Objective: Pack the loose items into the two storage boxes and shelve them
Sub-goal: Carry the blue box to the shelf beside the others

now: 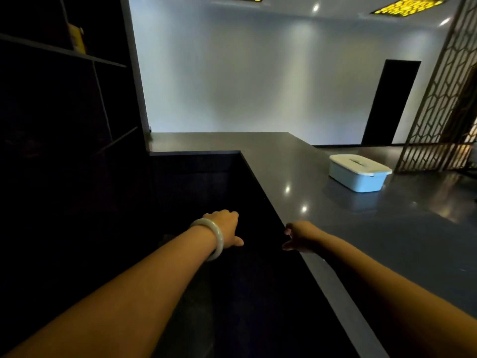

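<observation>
A light blue storage box (357, 177) with a white lid stands shut on the grey counter (296, 177) at the right, far from both hands. My left hand (227, 228), with a pale bangle on the wrist, reaches down into the dark space below the counter's edge; its thumb points right and its fingers are lost in shadow. My right hand (299, 236) hangs just left of the counter edge, fingers curled downward and partly hidden. The dark gap between the hands shows nothing that I can make out. No second box or loose items are visible.
A tall dark shelving unit (77, 99) fills the left side, with a yellowish item (77, 38) on an upper shelf. A lattice screen (444, 99) stands at the far right beside a dark doorway (389, 102). The recess below the counter is nearly black.
</observation>
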### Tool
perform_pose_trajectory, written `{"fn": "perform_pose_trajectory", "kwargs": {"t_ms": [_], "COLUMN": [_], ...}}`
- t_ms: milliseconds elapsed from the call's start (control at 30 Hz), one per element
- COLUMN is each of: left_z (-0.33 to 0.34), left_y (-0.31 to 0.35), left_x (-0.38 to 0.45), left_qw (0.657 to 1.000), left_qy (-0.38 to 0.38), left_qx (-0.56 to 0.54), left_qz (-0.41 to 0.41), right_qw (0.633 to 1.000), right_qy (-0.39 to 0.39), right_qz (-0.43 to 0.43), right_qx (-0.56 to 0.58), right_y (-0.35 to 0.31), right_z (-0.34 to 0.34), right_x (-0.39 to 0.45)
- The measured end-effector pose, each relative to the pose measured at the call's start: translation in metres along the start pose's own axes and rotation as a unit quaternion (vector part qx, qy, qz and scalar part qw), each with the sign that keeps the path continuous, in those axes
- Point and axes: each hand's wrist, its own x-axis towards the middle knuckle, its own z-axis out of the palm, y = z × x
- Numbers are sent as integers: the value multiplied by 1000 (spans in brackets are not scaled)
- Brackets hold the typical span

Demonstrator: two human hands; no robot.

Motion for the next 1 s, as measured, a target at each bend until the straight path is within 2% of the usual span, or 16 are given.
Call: {"fn": "perform_pose_trajectory", "kwargs": {"t_ms": [200, 500, 633, 767, 1000], "left_z": [1, -28, -33, -26, -34], "left_y": [-37, -65, -35, 11, 88], "left_x": [139, 361, 443, 520, 653], "left_qw": [999, 982, 963, 941, 914], "left_qy": [-26, -23, -33, -10, 6], "left_qx": [27, 77, 98, 131, 176], "left_qz": [30, 173, 248, 311, 366], "right_qw": [999, 990, 981, 970, 956], "right_qy": [-14, -16, -24, -25, -21], "right_qz": [34, 135, 190, 242, 294], "right_qx": [1, -26, -17, -15, 4], "right_y": [16, 56, 94, 143, 248], "right_z": [-9, -46, -56, -68, -100], "right_x": [132, 290, 326, 360, 436]}}
